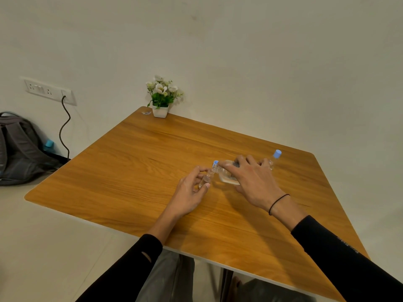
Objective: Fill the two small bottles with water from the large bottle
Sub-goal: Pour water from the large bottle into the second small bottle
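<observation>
Tilting on its side, the clear large bottle (226, 177) is being gripped under the right hand (250, 182), its mouth meeting a small clear bottle (206, 178) being pinched upright on the tabletop (135, 162) between the left hand's (188, 192) fingers (201, 170). Another blue-capped small bottle (274, 159) is standing behind the right hand.

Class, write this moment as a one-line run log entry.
pouring | right hand tilts large bottle | left hand holds small bottle | second small bottle capped
</observation>
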`<state>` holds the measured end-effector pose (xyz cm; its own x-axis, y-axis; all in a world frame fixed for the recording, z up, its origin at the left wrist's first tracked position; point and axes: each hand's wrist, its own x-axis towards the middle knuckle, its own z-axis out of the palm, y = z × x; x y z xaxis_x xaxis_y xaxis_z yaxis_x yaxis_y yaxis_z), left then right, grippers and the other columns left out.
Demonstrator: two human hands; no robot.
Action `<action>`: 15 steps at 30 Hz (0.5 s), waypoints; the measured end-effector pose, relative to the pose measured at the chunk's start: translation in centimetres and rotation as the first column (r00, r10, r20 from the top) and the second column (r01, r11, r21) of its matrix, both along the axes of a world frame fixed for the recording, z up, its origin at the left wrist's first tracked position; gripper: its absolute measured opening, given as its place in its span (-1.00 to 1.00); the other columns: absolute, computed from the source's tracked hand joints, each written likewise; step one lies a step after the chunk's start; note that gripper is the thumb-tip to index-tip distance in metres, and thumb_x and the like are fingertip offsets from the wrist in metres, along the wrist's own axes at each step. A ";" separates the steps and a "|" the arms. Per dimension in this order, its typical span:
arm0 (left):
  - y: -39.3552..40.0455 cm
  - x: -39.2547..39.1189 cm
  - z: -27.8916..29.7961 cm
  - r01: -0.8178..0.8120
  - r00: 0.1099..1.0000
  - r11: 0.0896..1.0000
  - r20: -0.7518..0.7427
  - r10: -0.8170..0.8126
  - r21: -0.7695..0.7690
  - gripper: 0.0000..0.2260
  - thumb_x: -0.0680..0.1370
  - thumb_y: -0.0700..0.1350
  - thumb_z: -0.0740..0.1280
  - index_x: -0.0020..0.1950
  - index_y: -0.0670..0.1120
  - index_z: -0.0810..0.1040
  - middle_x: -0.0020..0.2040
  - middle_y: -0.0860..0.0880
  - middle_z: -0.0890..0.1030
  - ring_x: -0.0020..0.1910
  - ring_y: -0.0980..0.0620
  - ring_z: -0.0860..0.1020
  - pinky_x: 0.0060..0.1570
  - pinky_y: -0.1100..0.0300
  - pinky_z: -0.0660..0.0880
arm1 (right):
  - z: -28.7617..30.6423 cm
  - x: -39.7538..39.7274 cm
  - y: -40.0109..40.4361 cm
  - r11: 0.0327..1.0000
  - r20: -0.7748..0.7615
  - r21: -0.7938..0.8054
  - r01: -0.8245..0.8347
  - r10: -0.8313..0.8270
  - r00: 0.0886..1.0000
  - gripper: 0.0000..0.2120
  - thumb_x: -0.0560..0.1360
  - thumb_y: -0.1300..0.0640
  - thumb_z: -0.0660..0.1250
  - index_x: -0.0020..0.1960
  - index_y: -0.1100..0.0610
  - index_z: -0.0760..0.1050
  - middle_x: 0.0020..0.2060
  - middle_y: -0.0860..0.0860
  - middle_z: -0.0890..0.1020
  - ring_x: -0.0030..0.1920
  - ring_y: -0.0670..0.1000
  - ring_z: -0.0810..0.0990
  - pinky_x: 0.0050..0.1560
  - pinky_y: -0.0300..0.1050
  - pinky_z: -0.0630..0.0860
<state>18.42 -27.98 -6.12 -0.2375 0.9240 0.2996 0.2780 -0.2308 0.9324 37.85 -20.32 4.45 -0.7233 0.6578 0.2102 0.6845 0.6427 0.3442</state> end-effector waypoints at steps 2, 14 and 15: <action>0.0 -0.1 0.0 0.003 1.000 1.000 -0.002 -0.003 0.001 -0.57 0.67 -0.27 0.42 0.40 0.19 0.51 0.16 0.14 0.69 0.18 0.11 0.70 0.05 -0.02 0.74 | 0.0 0.0 0.0 1.000 -0.001 -0.004 0.002 -0.002 1.000 -0.29 0.56 -0.05 0.43 0.55 -0.32 0.10 0.28 0.02 0.51 0.19 0.11 0.48 0.09 0.18 0.40; 0.2 -0.1 -0.4 -0.005 1.000 1.000 -0.001 0.006 0.031 -0.57 0.67 -0.26 0.41 0.40 0.21 0.51 0.18 0.16 0.71 0.16 0.15 0.71 -0.04 0.20 0.71 | 0.1 -0.1 -0.2 1.000 -0.008 -0.008 0.012 -0.012 1.000 -0.31 0.58 -0.02 0.42 0.55 -0.32 0.12 0.28 0.01 0.50 0.18 0.09 0.47 0.07 0.16 0.36; 0.2 -0.1 -0.3 -0.007 1.000 0.999 -0.003 0.007 0.033 -0.56 0.67 -0.26 0.41 0.40 0.22 0.51 0.17 0.17 0.71 0.16 0.15 0.71 -0.05 0.21 0.71 | 0.1 -0.1 -0.3 1.000 -0.010 -0.010 0.012 -0.013 1.000 -0.32 0.58 -0.02 0.42 0.56 -0.31 0.13 0.28 0.01 0.50 0.18 0.09 0.47 0.08 0.16 0.36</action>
